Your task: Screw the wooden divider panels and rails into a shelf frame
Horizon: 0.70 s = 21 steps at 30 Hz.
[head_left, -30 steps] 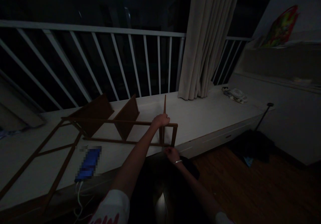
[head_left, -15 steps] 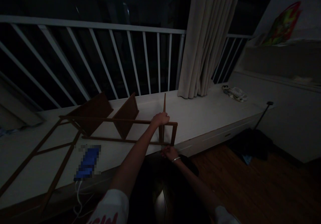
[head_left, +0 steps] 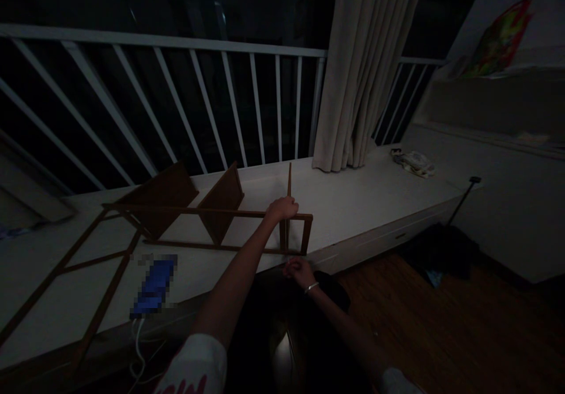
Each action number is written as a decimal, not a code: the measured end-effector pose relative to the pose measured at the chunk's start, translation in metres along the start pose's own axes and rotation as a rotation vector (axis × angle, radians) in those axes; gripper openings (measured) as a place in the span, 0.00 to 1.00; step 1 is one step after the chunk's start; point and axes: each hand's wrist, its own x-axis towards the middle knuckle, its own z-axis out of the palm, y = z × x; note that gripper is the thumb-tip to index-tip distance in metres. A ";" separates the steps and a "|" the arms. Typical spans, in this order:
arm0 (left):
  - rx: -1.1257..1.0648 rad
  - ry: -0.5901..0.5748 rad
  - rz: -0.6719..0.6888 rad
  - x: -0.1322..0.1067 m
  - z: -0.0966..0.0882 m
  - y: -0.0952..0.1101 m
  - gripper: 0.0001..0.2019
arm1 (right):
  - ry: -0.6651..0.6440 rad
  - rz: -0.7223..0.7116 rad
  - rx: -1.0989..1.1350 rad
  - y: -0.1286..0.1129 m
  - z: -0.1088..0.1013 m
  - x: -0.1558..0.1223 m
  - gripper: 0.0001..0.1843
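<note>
A brown wooden shelf rack (head_left: 247, 212) lies on its side on the white window ledge, its shelf boards standing on edge. My left hand (head_left: 282, 208) is closed around the rack's upper rail near the right end, beside a thin upright board (head_left: 289, 181). Just below the lower rail, my right hand (head_left: 300, 271) is closed in a pinch, a bracelet on its wrist. Whatever its fingertips hold is too small and dark to name. To the left, a blue blurred-out device (head_left: 154, 287) with a white cable lies by the rack's legs.
White railings (head_left: 192, 45) and a beige curtain (head_left: 353, 88) rise behind the ledge (head_left: 362, 205). A crumpled cloth (head_left: 415, 162) lies farther right. On the wooden floor (head_left: 388, 317) sits a dark heap (head_left: 445, 252) with a long-handled thing standing by it.
My right hand has shifted slightly down, away from the lower rail, and its wrist has turned a little. My left hand and the rack stay in place.
</note>
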 end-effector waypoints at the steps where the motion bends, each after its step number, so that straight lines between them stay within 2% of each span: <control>1: -0.004 0.000 0.001 0.000 0.000 0.000 0.19 | 0.002 -0.003 0.013 0.000 0.000 -0.003 0.10; 13: -0.015 0.014 0.005 0.002 0.002 -0.002 0.19 | 0.153 -0.033 -0.048 0.012 0.001 0.006 0.10; 18: -0.027 0.011 0.015 0.003 0.003 -0.002 0.19 | 0.257 -0.198 -0.304 0.010 -0.002 -0.001 0.11; 21: -0.025 0.011 0.008 0.003 0.003 -0.002 0.19 | 0.284 -0.225 -0.362 0.011 -0.003 -0.001 0.11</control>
